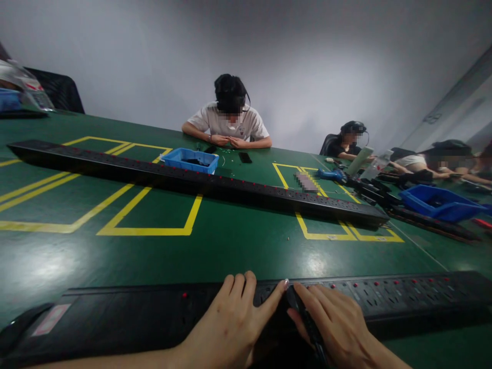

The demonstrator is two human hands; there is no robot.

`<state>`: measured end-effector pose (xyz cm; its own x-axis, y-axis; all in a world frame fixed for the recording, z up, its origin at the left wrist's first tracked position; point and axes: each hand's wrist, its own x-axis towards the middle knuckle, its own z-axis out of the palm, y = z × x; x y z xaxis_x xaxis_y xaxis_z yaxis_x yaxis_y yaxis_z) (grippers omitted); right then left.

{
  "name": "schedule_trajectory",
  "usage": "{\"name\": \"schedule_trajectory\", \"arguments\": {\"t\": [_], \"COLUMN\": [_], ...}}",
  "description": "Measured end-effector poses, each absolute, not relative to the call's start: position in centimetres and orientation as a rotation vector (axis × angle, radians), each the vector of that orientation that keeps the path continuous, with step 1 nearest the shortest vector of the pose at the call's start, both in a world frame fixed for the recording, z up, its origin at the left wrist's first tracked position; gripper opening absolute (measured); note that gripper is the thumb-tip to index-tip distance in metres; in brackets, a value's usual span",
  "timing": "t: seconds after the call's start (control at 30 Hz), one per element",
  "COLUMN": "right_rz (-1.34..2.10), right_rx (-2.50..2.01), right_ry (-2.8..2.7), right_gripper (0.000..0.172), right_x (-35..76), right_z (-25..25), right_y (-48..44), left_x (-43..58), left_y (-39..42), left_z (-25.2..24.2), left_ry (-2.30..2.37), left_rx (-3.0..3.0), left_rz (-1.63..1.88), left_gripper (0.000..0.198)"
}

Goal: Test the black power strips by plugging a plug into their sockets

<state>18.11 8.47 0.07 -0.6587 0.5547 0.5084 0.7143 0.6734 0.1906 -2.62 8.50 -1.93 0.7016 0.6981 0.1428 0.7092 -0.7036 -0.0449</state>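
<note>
A long black power strip point(126, 307) with red buttons and rows of sockets lies across the near side of the table. My left hand point(234, 312) presses on it from above, fingers curled over its far edge and one digit stretched right. That fingertip reaches a black plug point(295, 297) pinched between the thumb and fingers of my right hand point(334, 312). From the plug a black cord point(315, 333) runs down under my right palm. The plug's front meets the strip's top; whether it sits in a socket is hidden.
Farther off, a second long black strip point(230, 190) lies across the green table point(246, 251). Behind it stand a blue basket point(188, 159) and a person point(226, 115) with hands together. More people, a blue bin point(442, 202) and dark parts are at the right.
</note>
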Motion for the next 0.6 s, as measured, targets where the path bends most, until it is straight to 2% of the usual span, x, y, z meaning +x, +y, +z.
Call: {"name": "schedule_trajectory", "arguments": {"t": [0.3,0.47,0.6], "right_rz": [-0.711,-0.709,-0.693], "right_rx": [-0.776,-0.852,-0.870], "right_ry": [-2.550,-2.537,-2.469], "right_gripper": [0.023,0.024,0.022], "right_x": [18.5,18.6,17.9], "right_z": [0.8,0.0,-0.5], "right_y": [9.2,8.4,8.2], "left_x": [-2.7,-2.7,-2.6], "left_y": [8.6,8.6,8.5], "left_z": [-1.4,-1.2,-1.5], "left_ry": [-1.133,-1.134,-1.163], "left_rx": [-2.809,-2.795,-2.789], "left_rz": [-0.155,-0.167,-0.199], "left_gripper": [0.090,0.073,0.074]}}
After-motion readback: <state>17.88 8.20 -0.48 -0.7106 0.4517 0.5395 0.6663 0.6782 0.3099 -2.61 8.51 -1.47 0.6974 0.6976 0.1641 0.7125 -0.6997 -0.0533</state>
